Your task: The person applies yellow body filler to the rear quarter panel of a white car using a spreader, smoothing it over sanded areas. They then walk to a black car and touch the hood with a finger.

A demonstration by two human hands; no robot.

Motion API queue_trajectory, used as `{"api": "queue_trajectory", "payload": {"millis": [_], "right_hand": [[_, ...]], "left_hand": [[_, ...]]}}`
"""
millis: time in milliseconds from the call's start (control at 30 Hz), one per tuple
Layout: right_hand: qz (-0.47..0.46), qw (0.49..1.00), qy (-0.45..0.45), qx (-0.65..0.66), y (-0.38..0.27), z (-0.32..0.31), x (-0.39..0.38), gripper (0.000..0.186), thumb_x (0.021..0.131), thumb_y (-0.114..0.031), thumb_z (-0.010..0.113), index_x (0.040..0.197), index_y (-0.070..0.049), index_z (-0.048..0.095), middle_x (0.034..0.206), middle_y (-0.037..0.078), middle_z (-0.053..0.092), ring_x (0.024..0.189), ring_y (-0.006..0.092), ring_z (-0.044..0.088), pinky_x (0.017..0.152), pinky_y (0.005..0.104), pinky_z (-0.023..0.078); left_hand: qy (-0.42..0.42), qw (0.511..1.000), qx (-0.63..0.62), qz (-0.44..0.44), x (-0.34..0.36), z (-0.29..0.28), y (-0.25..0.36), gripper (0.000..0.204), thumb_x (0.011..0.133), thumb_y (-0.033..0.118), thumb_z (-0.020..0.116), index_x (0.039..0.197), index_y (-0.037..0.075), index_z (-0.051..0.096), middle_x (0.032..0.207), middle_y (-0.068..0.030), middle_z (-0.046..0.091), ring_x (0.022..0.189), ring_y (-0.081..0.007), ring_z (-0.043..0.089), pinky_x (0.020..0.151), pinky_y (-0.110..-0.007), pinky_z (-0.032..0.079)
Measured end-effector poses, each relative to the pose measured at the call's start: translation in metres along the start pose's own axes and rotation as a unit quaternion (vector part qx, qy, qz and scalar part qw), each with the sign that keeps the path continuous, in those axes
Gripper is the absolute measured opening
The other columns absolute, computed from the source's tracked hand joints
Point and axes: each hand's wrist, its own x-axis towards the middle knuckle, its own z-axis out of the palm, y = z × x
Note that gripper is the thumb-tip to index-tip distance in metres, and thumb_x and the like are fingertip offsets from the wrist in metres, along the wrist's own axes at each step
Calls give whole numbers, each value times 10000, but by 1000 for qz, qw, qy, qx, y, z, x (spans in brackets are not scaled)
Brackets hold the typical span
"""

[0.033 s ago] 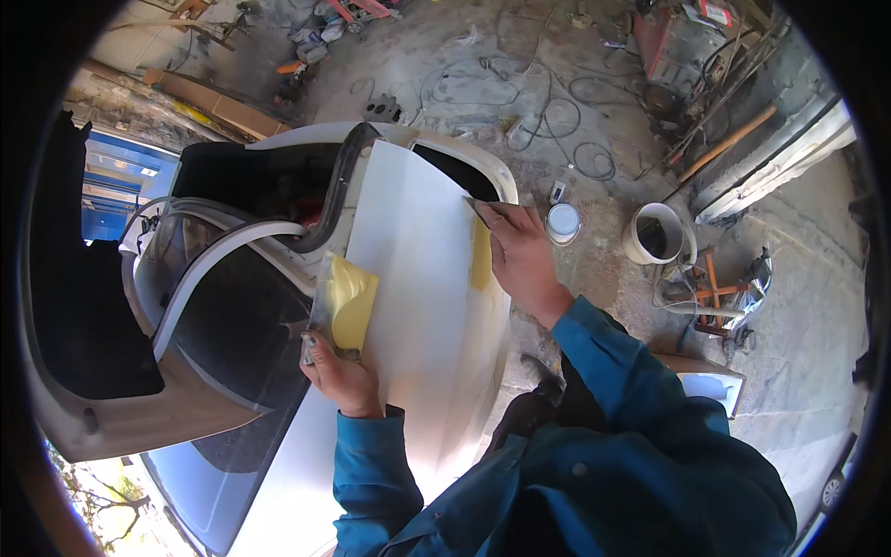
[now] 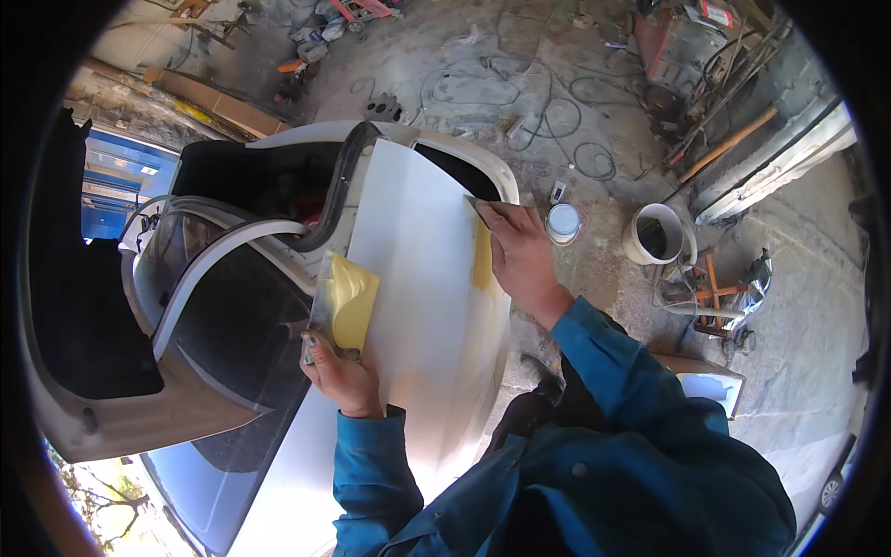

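Observation:
My left hand (image 2: 342, 379) grips the lower end of a flat mixing board (image 2: 323, 306). Yellow body filler (image 2: 351, 302) is spread thickly over that board. At the edge of the white car's rear side panel (image 2: 413, 232), the fingers of my right hand (image 2: 522, 251) are closed on a thin dark spreader (image 2: 480, 211). Just under the spreader, a strip of yellow filler (image 2: 482, 255) runs along the panel, partly covered by my right hand. The board is held over the panel's left side, close to the car window.
The car's open tailgate (image 2: 176, 422) lies to the left. On the floor at right stand a round tin (image 2: 562, 223) and a white bucket (image 2: 637, 246), with a wooden stool frame (image 2: 715, 292) beyond. Hoses (image 2: 594, 162) trail over the floor; a cardboard box (image 2: 710, 376) sits by my right arm.

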Motion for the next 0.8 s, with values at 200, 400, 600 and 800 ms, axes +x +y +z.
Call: {"api": "queue_trajectory", "payload": {"millis": [200, 400, 600, 800], "right_hand": [[-11, 999, -20, -29, -12, 5, -8, 514, 936, 39, 664, 1435, -76, 710, 1344, 107, 709, 1148, 378, 655, 995, 459, 570], [-17, 998, -49, -41, -30, 1, -23, 592, 883, 34, 692, 1463, -82, 697, 1369, 117, 667, 1194, 373, 632, 1019, 462, 561], [-34, 995, -88, -22, -50, -6, -52, 635, 867, 39, 714, 1488, -82, 674, 1416, 146, 627, 1212, 377, 622, 1019, 472, 549], [-50, 989, -140, -9, -66, -13, -93, 682, 869, 5, 741, 1536, -100, 646, 1438, 149, 619, 1244, 372, 600, 1028, 496, 517]], "left_hand": [[13, 996, 83, 7, -1, -3, -2, 525, 1203, 433, 485, 1252, -66, 638, 1203, -151, 725, 1094, -218, 716, 962, -341, 571], [-12, 999, -26, -22, 1, 8, 11, 546, 1192, 456, 508, 1255, -66, 652, 1188, -144, 735, 1074, -221, 727, 945, -340, 578], [26, 999, 33, -15, -1, 3, 1, 585, 1162, 492, 562, 1284, -70, 664, 1178, -139, 744, 1057, -232, 739, 923, -354, 591], [38, 964, 235, 116, -2, 1, -2, 548, 1172, 438, 542, 1359, -67, 640, 1196, -154, 738, 1060, -231, 734, 931, -357, 588]]}}
